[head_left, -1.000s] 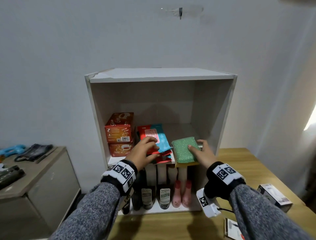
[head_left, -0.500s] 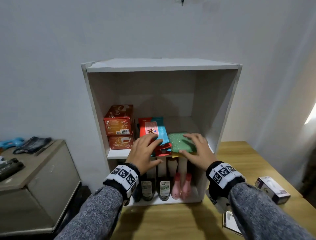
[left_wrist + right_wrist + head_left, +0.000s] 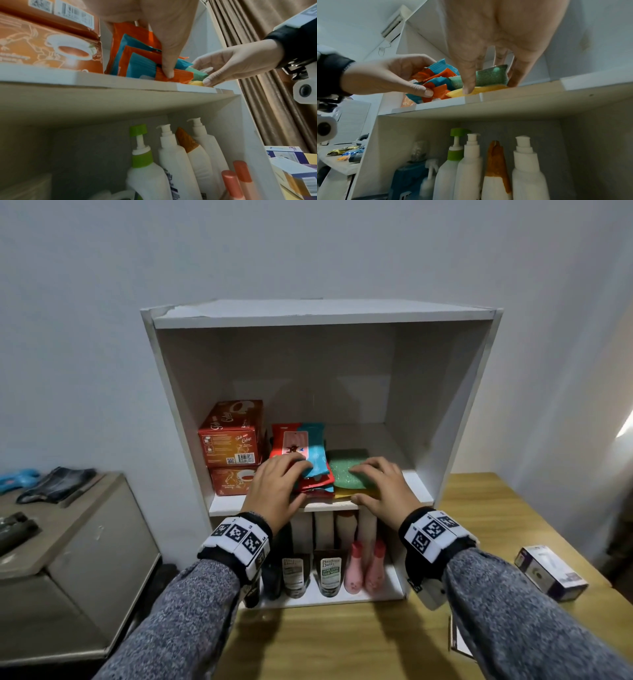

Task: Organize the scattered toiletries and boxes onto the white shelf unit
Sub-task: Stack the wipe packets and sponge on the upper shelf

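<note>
The white shelf unit (image 3: 318, 314) stands on a wooden table (image 3: 342, 638). On its upper shelf my left hand (image 3: 277, 487) grips a stack of red and blue sachets (image 3: 310, 441), fingers on top and thumb at the front edge (image 3: 169, 73). To the right, my right hand (image 3: 383, 491) holds a green sponge (image 3: 342, 470) lying on a yellow sponge (image 3: 488, 89), thumb against the front and fingers over the top and far side. Two orange tea boxes (image 3: 231, 440) are stacked at the shelf's left.
Pump bottles, tubes and pink bottles (image 3: 329, 573) fill the lower shelf. A purple and white box (image 3: 549, 571) lies on the table at the right, and a flat box shows at the bottom right edge. A grey cabinet (image 3: 68, 542) with dark items stands to the left.
The sponges have gone from tilted at the shelf edge to flat on the shelf beside the sachets. Both hands have slid further onto the shelf.
</note>
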A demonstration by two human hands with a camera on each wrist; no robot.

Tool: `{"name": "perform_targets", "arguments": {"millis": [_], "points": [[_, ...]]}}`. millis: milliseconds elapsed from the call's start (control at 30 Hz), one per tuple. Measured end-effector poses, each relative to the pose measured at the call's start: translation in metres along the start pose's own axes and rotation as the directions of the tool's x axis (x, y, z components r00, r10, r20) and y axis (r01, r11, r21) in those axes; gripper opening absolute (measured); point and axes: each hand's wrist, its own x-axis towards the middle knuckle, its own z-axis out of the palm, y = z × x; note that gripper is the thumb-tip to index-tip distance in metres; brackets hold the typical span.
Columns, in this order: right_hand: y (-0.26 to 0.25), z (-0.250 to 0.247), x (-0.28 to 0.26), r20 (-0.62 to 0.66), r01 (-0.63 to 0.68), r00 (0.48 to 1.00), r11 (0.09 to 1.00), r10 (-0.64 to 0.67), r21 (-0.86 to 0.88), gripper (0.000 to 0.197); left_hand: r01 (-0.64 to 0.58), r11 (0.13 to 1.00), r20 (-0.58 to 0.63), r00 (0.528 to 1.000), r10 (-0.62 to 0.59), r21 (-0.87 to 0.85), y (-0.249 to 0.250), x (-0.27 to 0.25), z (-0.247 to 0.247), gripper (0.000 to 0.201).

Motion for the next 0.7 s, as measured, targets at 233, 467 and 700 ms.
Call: {"name": "perform_targets", "arguments": {"millis": [233,467,700], "points": [[-0.006,0.006,0.02,0.039,-0.045,0.998,0.999,0.044,0.027,0.045,0.021,0.998,0.021,1.0,-0.022,0.054,-0.006,0.015,0.004,0.051],[-0.011,0.009,0.03,0.066,-0.1,0.993,0.995,0.099,0.012,0.043,0.038,0.993,0.039,0.998,-0.042,0.114,-0.009,0.023,0.01,0.052],[-0.014,0.008,0.031,0.106,-0.12,0.988,0.992,0.116,0.031,0.049,0.107,0.992,0.014,0.994,-0.108,0.071,0.002,0.021,0.004,0.046]]}}
